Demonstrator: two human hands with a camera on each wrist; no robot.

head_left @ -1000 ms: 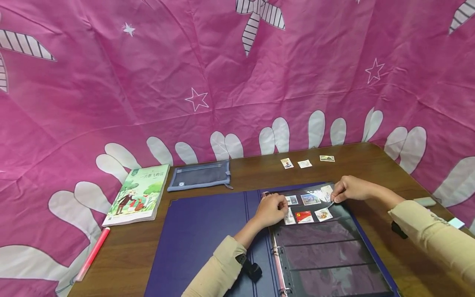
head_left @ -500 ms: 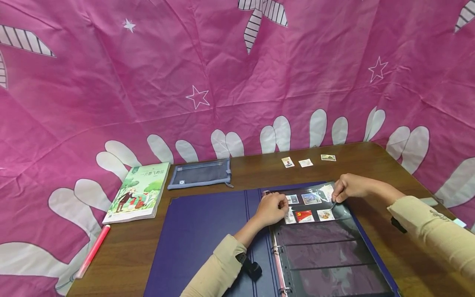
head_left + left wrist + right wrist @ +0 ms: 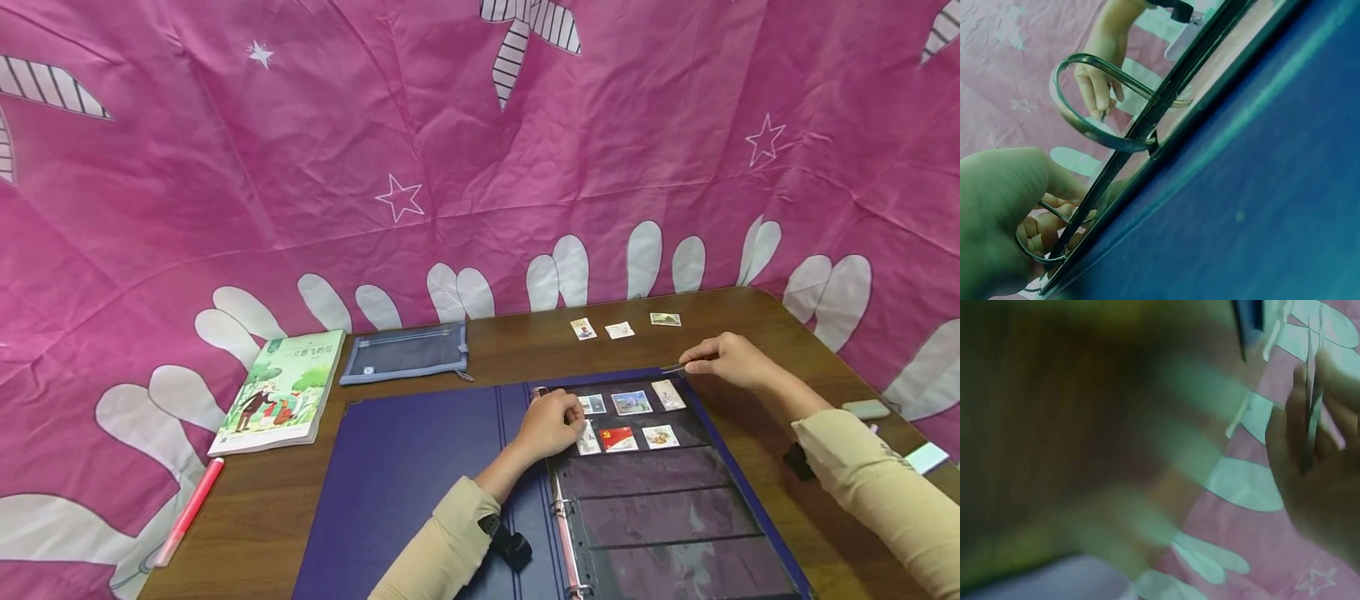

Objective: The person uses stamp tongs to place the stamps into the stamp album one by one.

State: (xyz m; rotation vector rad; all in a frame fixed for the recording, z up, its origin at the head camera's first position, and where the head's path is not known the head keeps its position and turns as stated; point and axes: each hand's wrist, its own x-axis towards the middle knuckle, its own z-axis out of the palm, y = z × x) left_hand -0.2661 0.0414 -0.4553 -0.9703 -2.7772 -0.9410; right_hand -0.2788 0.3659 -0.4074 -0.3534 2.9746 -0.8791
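Observation:
A dark blue stamp album (image 3: 420, 467) lies open on the table, its ring binding along the black stock page (image 3: 660, 500). In the page's upper rows sit several stamps, among them a red one (image 3: 618, 439), a blue one (image 3: 632, 403) and a pale, tilted one (image 3: 668, 396). My left hand (image 3: 551, 425) rests at the page's upper inner corner with bent fingers, partly covering stamps; in the left wrist view it is beside the metal rings (image 3: 1100, 103). My right hand (image 3: 727, 360) pinches metal tweezers (image 3: 1313, 403), their tips near the album's top right corner.
Three loose stamps lie behind the album, including a green one (image 3: 665, 319). A blue zip pouch (image 3: 405, 354), a green-covered book (image 3: 277, 392) and a pink pen-like stick (image 3: 189, 512) are to the left. Small pale items, including a white piece (image 3: 927, 457), lie at the right edge.
My right hand has drawn the tweezers back and up, off the stamps to the album's top edge. The upper right stamp now shows fully, tilted. My left hand has stayed in place.

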